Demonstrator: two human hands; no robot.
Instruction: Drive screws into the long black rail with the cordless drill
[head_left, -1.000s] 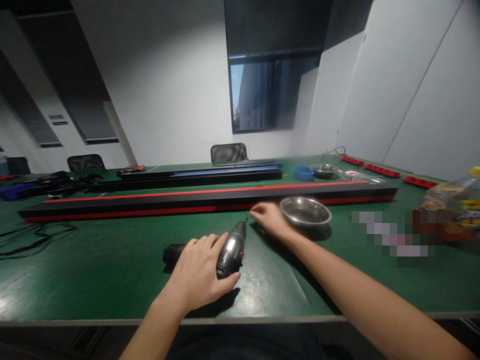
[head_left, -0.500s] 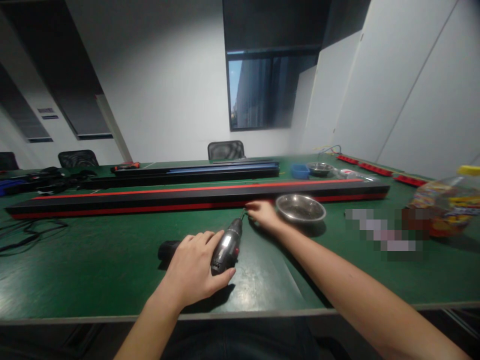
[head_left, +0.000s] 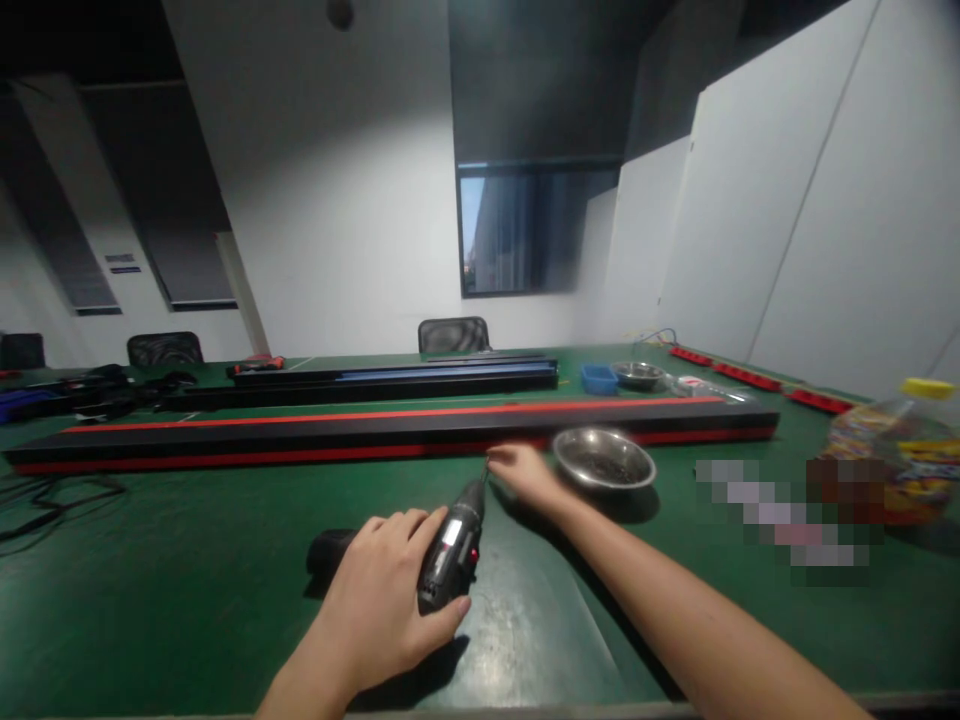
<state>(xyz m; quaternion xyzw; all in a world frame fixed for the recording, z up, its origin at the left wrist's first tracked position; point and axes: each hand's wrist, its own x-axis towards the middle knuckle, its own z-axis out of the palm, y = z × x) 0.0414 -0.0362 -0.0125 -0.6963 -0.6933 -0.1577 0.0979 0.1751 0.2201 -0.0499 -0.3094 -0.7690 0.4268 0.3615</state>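
Observation:
My left hand is wrapped round a black and grey cordless screwdriver that lies low over the green table, its bit pointing away toward a long black bar with red stripes. My right hand reaches forward with fingers pinched at the bit's tip, just in front of the bar; what they pinch is too small to make out. A steel bowl sits right beside that hand.
A second long black bar lies farther back. A blue tub, another steel bowl and red strips sit at the back right. A plastic jar with a yellow lid stands at the right. Cables trail at the left.
The head camera has tilted up slightly, so everything sits lower in the picture. Both hands keep their places at the screwdriver and its bit.

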